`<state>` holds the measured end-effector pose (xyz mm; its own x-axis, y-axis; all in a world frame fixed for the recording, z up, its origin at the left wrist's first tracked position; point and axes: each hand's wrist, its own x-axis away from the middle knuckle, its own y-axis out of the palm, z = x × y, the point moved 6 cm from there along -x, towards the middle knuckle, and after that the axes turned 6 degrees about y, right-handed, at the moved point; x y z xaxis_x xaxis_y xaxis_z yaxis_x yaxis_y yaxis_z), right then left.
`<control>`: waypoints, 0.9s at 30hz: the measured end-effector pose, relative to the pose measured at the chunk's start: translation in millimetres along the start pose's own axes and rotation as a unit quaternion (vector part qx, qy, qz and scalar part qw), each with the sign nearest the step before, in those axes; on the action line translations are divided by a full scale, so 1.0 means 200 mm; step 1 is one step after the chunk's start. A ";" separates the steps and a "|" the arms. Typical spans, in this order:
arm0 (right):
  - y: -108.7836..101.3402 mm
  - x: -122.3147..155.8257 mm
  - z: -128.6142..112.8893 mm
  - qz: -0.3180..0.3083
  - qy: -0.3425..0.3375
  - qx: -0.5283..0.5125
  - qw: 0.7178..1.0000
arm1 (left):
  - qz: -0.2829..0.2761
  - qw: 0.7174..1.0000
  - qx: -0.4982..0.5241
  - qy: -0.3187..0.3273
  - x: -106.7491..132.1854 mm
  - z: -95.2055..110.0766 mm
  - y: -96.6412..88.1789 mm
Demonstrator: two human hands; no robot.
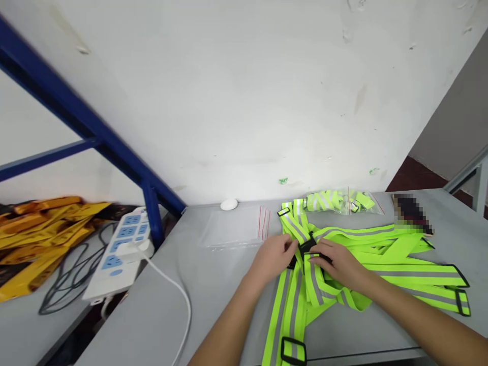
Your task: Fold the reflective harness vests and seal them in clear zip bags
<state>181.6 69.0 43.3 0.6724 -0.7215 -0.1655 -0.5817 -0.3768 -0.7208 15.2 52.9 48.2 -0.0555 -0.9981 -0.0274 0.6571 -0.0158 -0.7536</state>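
Neon-yellow reflective straps point(415, 274) with grey stripes and black buckles lie in a tangled pile on the grey table. My left hand point(275, 255) is closed at the pile's left side, its thumb and fingers pinching a strap beside a black piece at the crossing. Just to the right, my right hand point(341, 262) has its fingers curled round a strap with a black slider on it. The fingertips of both hands are partly hidden. Two straps run from the crossing toward the near edge, where a black slider buckle point(293, 351) shows.
Clear zip bags point(232, 226) lie to the left, beside a white rounded object point(229, 204). Behind the pile sits a filled bag of straps point(331, 201). A blurred-out dark object point(412, 213) is at right. Further left are a power strip point(122, 249), a white cable and yellow-orange packets point(57, 229).
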 end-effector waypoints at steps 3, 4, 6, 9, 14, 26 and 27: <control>-0.02 -0.03 0.00 0.009 0.009 0.013 1.000 | 0.002 1.000 -0.003 -0.001 0.00 -0.01 0.02; -0.03 -0.05 0.00 0.012 0.017 0.022 1.000 | 0.005 1.000 -0.004 0.000 0.00 -0.01 0.02; -0.03 -0.08 0.01 0.024 0.033 0.049 0.998 | 0.012 1.000 -0.009 0.002 0.01 0.00 0.01; -0.03 -0.11 0.04 0.044 0.043 0.078 0.995 | 0.035 0.998 -0.003 0.048 0.03 0.07 -0.02; -0.04 -0.11 0.07 0.098 0.053 0.071 0.991 | -0.006 0.966 -0.023 0.257 0.12 0.29 -0.04; -0.17 0.06 -0.18 -0.002 -0.131 0.067 0.989 | -0.052 0.970 -0.053 0.232 0.13 0.29 0.00; -0.14 0.07 -0.21 -0.039 -0.147 0.103 0.983 | -0.051 0.970 -0.051 0.230 0.12 0.28 0.00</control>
<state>188.5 45.7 89.2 0.8321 -0.4842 -0.2704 -0.4389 -0.2770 -0.8547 56.1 25.2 83.5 -0.4623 -0.8585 -0.2218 0.5537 -0.0841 -0.8284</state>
